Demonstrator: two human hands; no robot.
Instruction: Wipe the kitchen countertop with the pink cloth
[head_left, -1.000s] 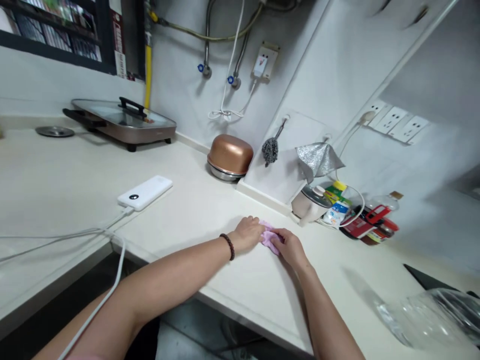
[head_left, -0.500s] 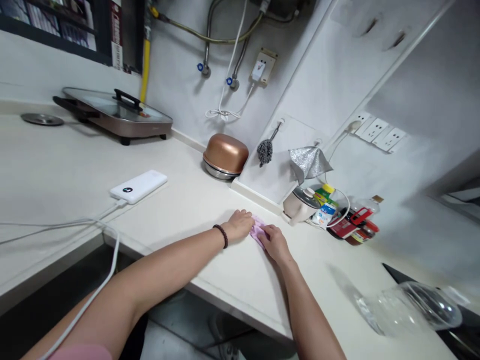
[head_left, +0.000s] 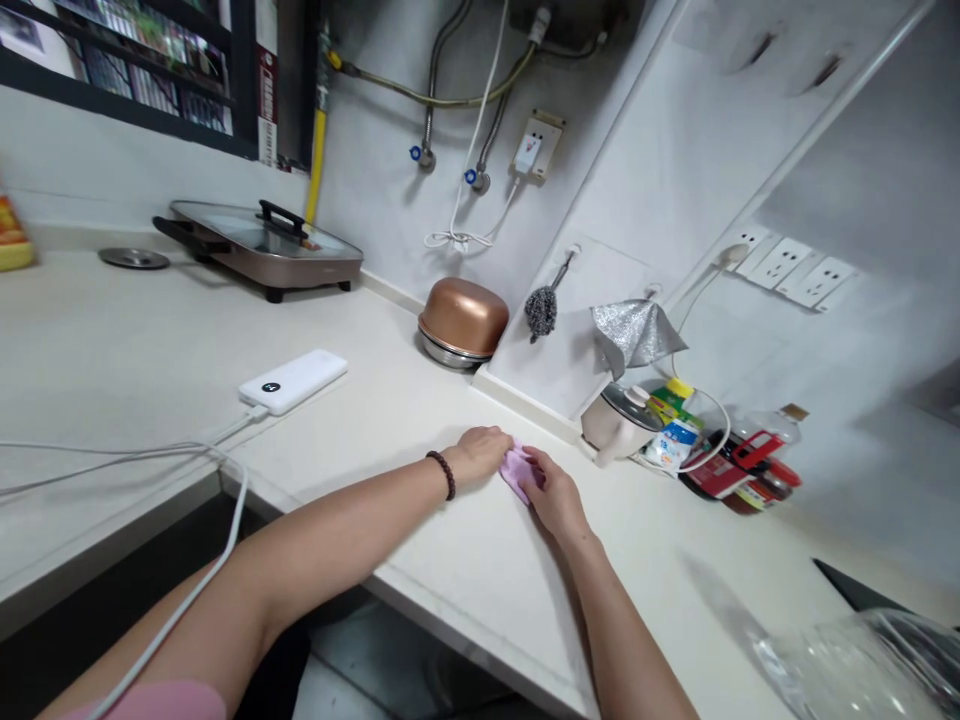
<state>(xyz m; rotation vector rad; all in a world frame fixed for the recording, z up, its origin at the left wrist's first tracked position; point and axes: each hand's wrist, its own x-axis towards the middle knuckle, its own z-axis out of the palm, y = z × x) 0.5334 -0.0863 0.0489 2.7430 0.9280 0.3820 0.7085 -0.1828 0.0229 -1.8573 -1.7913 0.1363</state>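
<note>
Gripping crumpled pink cloth (head_left: 515, 474) on smooth off-white countertop (head_left: 480, 560): by one edge in curled-in left hand (head_left: 482, 453), by opposite edge between thumb and fingers of half-closed right hand (head_left: 556, 494).

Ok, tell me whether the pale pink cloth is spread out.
Not spread out: the pale pink cloth is bundled between left hand and right hand.

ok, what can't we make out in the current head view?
All in the head view:
- Pink cloth: partly covered by the left hand and right hand.
- Clear container: cut off by the right and bottom edges.
- Yellow-and-orange item: cut off by the left edge.
- White power bank: display too small to read.
- Red-capped jar: label blurred, too small.
</note>
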